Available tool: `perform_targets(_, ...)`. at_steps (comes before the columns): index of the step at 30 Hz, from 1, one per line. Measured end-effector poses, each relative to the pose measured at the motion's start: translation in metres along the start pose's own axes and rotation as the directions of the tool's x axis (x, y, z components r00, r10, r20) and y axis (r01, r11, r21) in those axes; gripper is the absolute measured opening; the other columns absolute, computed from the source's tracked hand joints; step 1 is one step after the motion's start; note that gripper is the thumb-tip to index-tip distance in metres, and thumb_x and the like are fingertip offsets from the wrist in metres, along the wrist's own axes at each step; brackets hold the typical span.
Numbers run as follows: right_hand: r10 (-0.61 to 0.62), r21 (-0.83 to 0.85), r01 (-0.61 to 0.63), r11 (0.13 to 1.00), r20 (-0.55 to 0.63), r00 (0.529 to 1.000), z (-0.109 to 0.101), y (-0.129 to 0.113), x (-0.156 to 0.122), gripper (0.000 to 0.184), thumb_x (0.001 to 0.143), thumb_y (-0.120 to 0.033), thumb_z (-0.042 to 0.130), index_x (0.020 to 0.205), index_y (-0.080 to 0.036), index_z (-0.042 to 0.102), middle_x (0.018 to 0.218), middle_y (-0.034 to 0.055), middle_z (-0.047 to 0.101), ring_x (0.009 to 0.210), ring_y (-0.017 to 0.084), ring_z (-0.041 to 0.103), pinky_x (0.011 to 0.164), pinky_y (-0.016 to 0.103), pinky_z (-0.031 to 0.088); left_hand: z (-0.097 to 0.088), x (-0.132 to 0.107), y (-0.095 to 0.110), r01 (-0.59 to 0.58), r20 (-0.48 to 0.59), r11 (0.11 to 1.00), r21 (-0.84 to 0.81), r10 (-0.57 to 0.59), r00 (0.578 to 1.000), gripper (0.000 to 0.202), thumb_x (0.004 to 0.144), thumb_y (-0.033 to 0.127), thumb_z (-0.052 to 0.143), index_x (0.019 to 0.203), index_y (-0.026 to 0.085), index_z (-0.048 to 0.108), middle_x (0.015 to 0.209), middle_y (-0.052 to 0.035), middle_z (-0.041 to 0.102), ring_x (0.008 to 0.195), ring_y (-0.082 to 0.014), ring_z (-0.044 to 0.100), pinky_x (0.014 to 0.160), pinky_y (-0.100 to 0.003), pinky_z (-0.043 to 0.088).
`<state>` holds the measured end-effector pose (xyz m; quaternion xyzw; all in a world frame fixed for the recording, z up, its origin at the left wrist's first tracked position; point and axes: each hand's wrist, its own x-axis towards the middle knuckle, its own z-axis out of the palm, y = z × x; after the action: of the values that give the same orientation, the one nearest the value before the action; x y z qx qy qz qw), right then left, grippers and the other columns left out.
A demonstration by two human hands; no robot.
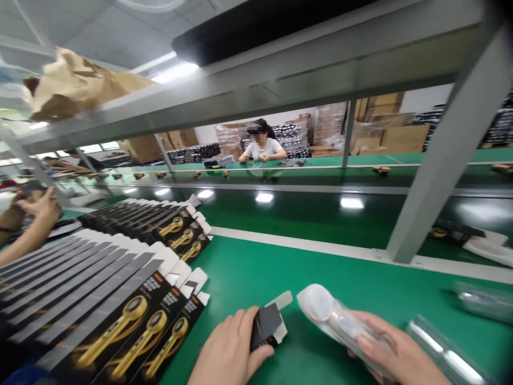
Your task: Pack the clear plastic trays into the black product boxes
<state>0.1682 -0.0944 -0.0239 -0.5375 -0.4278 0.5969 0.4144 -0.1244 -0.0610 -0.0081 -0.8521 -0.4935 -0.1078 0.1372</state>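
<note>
My left hand (pixel 230 345) is closed around a black cardboard box (pixel 267 325). The box's open end faces right, with a pale flap (pixel 284 302) standing out. In my right hand (pixel 387 345) is a handheld shower head (pixel 320 303) wrapped in clear plastic, gripped by its handle. Its round head points up and left, just right of the box's flap and apart from it. On the green table to the right of my right hand lies a shiny, clear-wrapped item (pixel 443 347), partly hidden by that hand.
Several black boxes printed with gold shower heads (pixel 160 326) stand in rows at left. Another wrapped item (pixel 484 302) lies at right. A grey metal post (pixel 436 149) and overhead shelf (pixel 240 91) frame the bench. A co-worker's hands (pixel 40 206) are far left; a person (pixel 262 147) sits opposite.
</note>
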Motion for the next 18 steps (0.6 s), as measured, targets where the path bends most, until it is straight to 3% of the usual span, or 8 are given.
perform_targets(3,-0.005,0.048,-0.002,0.999,0.13,0.992,-0.001,-0.007,0.002,0.063,0.067,-0.064,0.061,0.108,-0.016,0.058,0.074,0.0055,0.061,0.044,0.005,0.034,0.036,0.019,0.012,0.002,0.028,0.01,-0.123,-0.132,0.986,-0.111,0.108,0.985,0.049,0.082,0.056,0.05,0.11,0.016,0.051,0.094,-0.0078,0.068,0.081,-0.0213,0.067,0.067,-0.028,0.055)
perform_targets(8,0.114,0.024,-0.119,0.993,0.169,0.979,-0.017,-0.022,0.001,0.063,0.068,-0.06,0.062,0.106,-0.01,0.056,0.067,0.0032,0.057,0.044,0.003,0.031,0.039,0.019,0.009,0.005,0.053,0.017,-0.274,-0.242,0.933,-0.235,0.217,0.946,0.054,0.076,0.061,0.055,0.112,0.021,0.048,0.095,-0.0025,0.069,0.082,-0.016,0.067,0.07,-0.021,0.054)
perform_targets(13,0.046,-0.124,-0.021,0.992,0.203,0.978,-0.029,-0.034,-0.009,0.055,0.068,-0.057,0.063,0.102,-0.014,0.062,0.069,0.0018,0.059,0.051,0.007,0.036,0.043,0.019,0.019,0.001,0.05,0.017,-0.356,-0.304,0.893,-0.276,0.271,0.913,0.06,0.072,0.066,0.054,0.109,0.02,0.049,0.088,-0.001,0.069,0.074,-0.0139,0.066,0.066,-0.019,0.053)
perform_targets(18,-0.023,-0.374,0.091,0.923,0.183,0.983,-0.022,-0.039,-0.013,0.033,0.07,-0.046,0.063,0.089,-0.019,0.068,0.08,0.0012,0.064,0.072,0.016,0.051,0.059,0.022,0.033,-0.002,0.049,0.03,-0.465,-0.287,0.861,-0.204,0.402,0.87,0.064,0.072,0.068,0.051,0.108,0.015,0.05,0.088,-0.0044,0.068,0.071,-0.0163,0.065,0.065,-0.025,0.053)
